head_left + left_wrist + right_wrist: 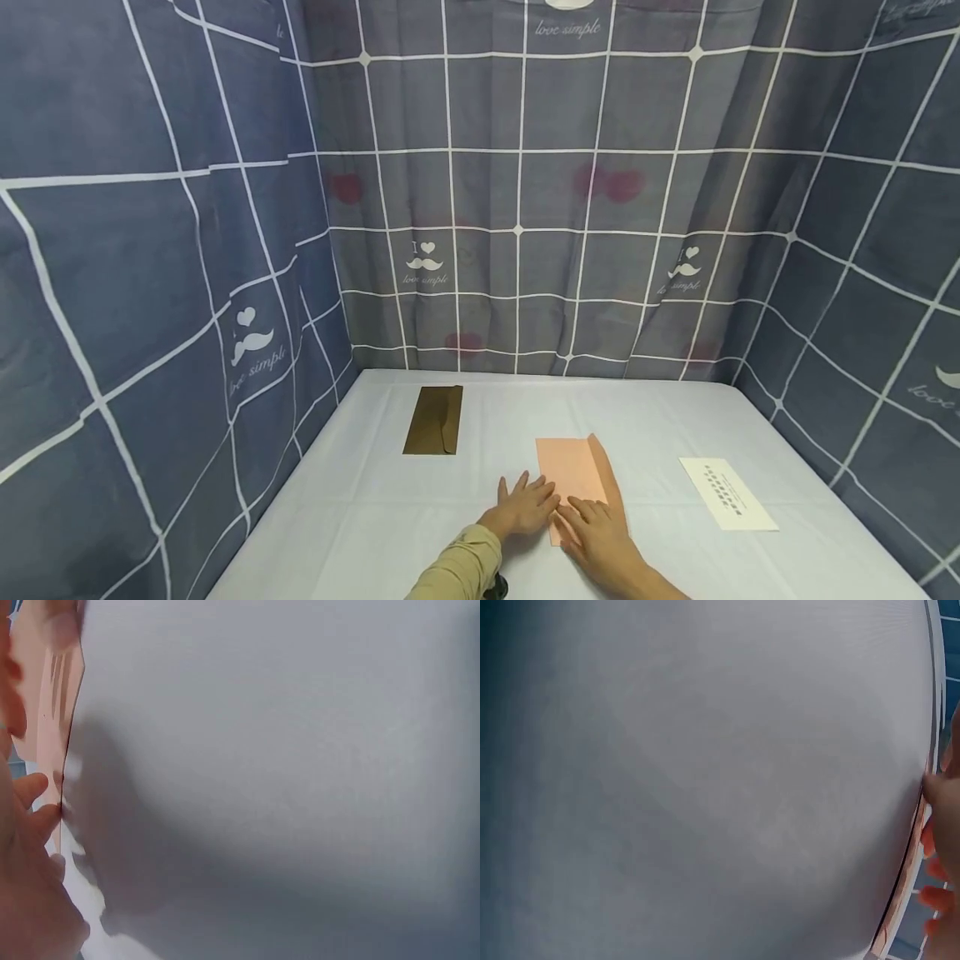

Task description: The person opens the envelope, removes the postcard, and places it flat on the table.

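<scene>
A peach paper envelope [564,460] lies in front of me on the table, its long flap [606,473] standing raised along the right side. My left hand [527,505] rests at the envelope's left edge with its fingers extended. Across the lower part lies my right hand [600,540], pressing the paper with extended fingers close to the left hand's fingertips. The hands cover part of the envelope. In the left wrist view the peach paper [56,705] shows at the far left, with fingers on it. The right wrist view catches only its thin edge [901,900].
A dark gold envelope [431,421] lies at the back left of the white-covered table [360,517]. To the right is a cream card [726,493] with printed characters. Blue-grey checked curtains [517,192] enclose the table at the back and sides.
</scene>
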Demonstrator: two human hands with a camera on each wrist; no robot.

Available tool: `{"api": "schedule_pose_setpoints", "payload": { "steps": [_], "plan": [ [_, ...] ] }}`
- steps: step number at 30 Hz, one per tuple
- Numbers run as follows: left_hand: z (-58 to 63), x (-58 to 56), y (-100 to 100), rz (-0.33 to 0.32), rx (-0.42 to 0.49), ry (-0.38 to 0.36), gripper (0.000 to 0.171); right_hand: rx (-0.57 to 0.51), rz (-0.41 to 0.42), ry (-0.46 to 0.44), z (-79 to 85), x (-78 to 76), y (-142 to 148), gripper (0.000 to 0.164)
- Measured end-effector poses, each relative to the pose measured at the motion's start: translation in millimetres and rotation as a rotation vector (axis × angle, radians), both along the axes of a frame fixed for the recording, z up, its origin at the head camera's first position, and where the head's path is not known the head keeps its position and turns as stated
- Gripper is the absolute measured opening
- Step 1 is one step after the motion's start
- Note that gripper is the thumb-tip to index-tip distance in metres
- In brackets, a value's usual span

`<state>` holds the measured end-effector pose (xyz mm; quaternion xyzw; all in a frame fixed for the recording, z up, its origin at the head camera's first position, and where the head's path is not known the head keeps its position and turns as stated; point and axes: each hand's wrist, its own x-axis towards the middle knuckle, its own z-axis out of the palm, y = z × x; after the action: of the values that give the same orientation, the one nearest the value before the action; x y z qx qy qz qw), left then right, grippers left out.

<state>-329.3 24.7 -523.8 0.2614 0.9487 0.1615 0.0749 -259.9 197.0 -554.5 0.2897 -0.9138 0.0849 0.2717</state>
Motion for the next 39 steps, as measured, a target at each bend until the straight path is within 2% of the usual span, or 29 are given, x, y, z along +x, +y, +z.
{"api": "schedule_pose_setpoints", "payload": {
  "steps": [4,7,14,21,26,32,39],
  "plan": [
    [-1.4,-2.0,-3,-0.002,0.019,-0.021,0.056,0.002,0.019,-0.216,-0.6,5.6,0,0.05],
    [-2.3,-4.0,-6,-0.003,0.012,-0.032,0.058,-0.013,0.024,-0.307,-0.4,7.0,3,0.05],
    [-2.0,-8.7,-11,-0.013,-0.019,-0.043,0.06,-0.028,-0.006,-0.324,0.0,6.3,17,0.047],
    [-3.0,-11.5,-18,-0.023,-0.033,-0.03,0.058,-0.081,-0.041,-0.379,0.7,8.0,32,0.048],
    [-3.7,-13.3,-23,-0.038,-0.042,-0.019,0.058,-0.105,-0.062,-0.319,-2.3,8.3,47,0.045],
    [3.5,-14.9,-40,-0.023,0.014,-0.046,0.058,-0.123,-0.083,-0.223,-7.5,7.9,67,0.041],
    [2.6,-31.7,-80,0.016,0.134,-0.006,0.063,-0.128,-0.148,-0.252,-10.8,8.3,88,0.043]
  ]
}}
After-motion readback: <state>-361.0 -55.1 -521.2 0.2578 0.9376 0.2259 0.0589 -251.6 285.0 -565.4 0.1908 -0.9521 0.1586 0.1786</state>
